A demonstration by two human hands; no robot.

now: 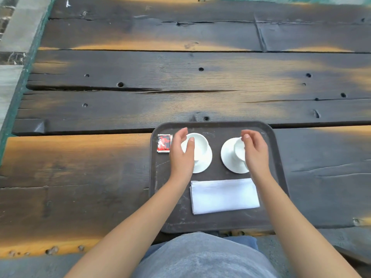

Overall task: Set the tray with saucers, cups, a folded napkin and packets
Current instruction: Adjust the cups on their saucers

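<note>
Left cup [197, 146], beside left hand [181, 155], apart

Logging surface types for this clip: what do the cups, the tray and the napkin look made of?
Cups: likely glazed white ceramic, smooth with a soft sheen. Tray: probably dark brown plastic, matte, scuffed with pale scratches, moulded rounded corners. Napkin: white woven cloth by its look, with layered folded edges; paper cannot be ruled out.

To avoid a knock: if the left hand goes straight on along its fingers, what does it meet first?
Probably the tray's far rim; the left hand points there beside the left cup. Height is unclear.
</note>
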